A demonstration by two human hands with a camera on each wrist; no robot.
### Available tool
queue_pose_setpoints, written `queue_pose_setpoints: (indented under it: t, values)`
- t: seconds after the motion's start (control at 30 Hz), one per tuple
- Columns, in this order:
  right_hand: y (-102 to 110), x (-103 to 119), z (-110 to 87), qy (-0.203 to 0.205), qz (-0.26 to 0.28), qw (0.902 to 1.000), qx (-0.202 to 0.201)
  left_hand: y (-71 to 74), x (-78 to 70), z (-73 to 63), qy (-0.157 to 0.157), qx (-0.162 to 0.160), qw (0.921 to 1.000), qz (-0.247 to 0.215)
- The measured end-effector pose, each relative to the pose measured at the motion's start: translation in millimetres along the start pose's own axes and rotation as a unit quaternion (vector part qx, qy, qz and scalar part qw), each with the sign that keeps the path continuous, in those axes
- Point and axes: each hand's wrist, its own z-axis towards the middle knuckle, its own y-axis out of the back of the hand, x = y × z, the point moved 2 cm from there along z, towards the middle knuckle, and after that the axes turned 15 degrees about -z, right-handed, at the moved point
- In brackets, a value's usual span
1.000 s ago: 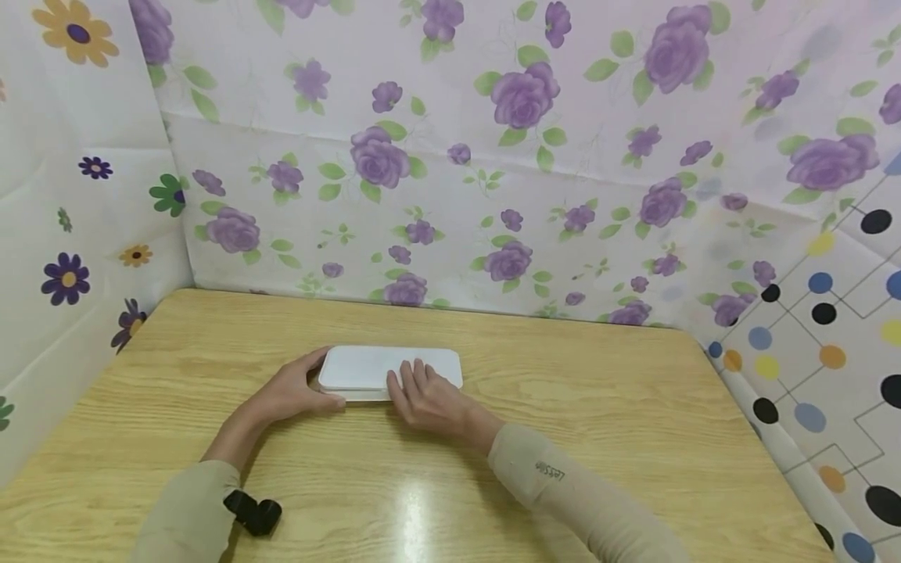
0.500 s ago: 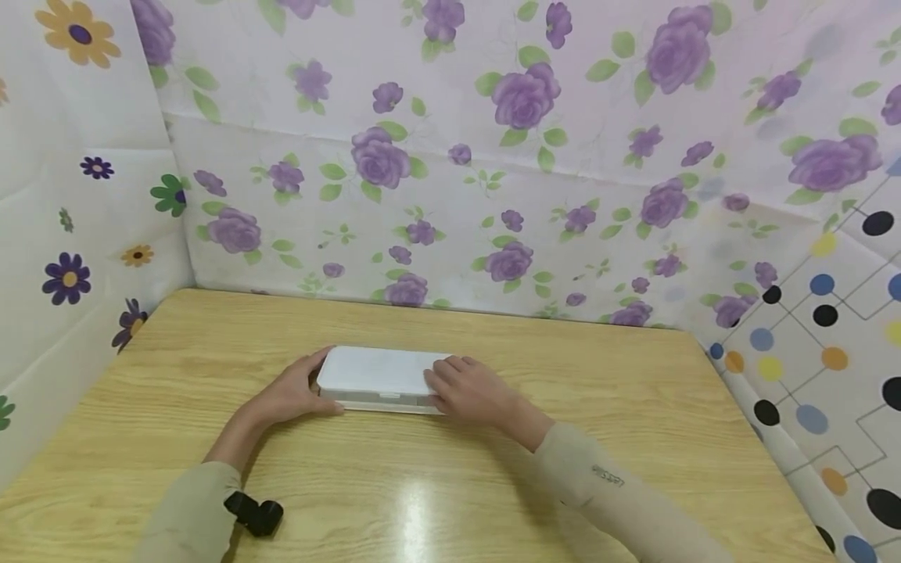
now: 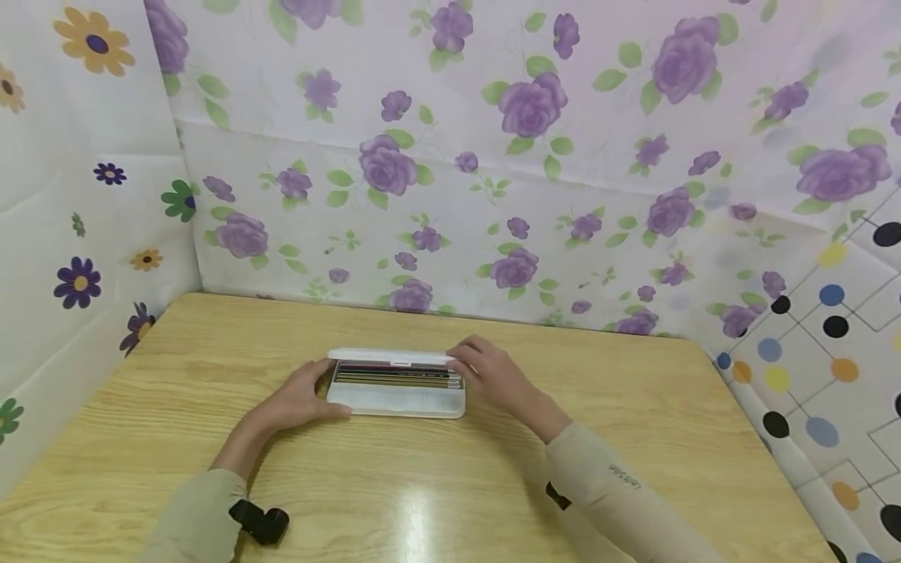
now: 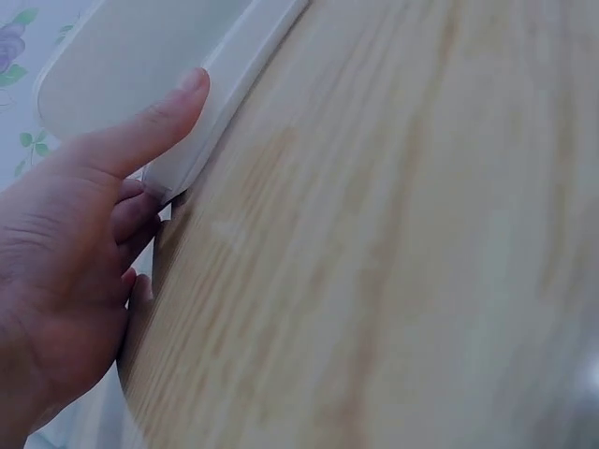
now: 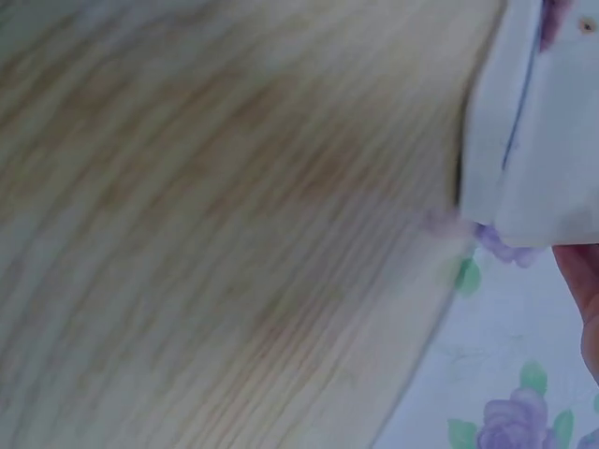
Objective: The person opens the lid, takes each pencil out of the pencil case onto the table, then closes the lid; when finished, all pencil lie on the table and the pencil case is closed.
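A white pencil case [image 3: 394, 403] lies on the table in the head view, its lid [image 3: 389, 354] tilted up along the far side. Several pencils [image 3: 394, 376], dark and gold-coloured, lie side by side inside. My left hand [image 3: 296, 397] grips the case's left end, thumb along the front edge. In the left wrist view that thumb [image 4: 159, 117] lies over the white rim [image 4: 225, 103]. My right hand [image 3: 496, 377] holds the raised lid at its right end, between thumb and fingers. A fingertip [image 5: 578, 271] shows below the white case [image 5: 489, 131] in the right wrist view.
The wooden table [image 3: 352, 485] reaches back to a wall covering [image 3: 450, 195] with purple flowers. Patterned sheets also hang on the left [image 3: 77, 352] and right [image 3: 823, 407]. A black wrist camera [image 3: 260, 522] sits at the left sleeve.
My right hand has moved from the case's front to the lid's right end. The lid has swung up and back, uncovering the pencils. My left hand has stayed at the left end.
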Motion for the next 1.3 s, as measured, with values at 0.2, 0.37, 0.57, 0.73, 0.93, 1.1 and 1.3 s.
queue_pose_setpoints:
  t: [0.2,0.37,0.57,0.73,0.93,1.1,1.3]
  values:
    - [4,-11,8.6,-0.075,0.054,0.9953,0.029,-2.4,-1.8,0.1,-0.002,-0.007,1.0,0.003]
    - [2,-21,15.1,-0.152,0.083,0.9829,0.062,-2.3,0.4,0.9,-0.014,-0.01,0.9998,-0.001]
    - [-3,-34,16.8,-0.258,0.132,0.9534,0.084,-1.3,-1.8,0.9,-0.053,0.008,0.9985,-0.009]
    - [-14,-45,16.5,-0.355,0.202,0.906,0.111,-1.0,-1.2,-1.4,-0.044,0.019,0.9988,-0.01]
    - [-23,-51,20.4,-0.401,0.248,0.8752,0.11,-1.6,2.4,-1.4,-0.037,0.011,0.999,-0.021]
    - [-23,-52,24.9,-0.409,0.245,0.8717,0.113,-2.4,6.1,0.1,-0.045,0.001,0.9985,-0.031]
    - [-18,-52,28.9,-0.399,0.229,0.8795,0.123,-3.6,6.1,1.4,-0.069,-0.003,0.9966,-0.046]
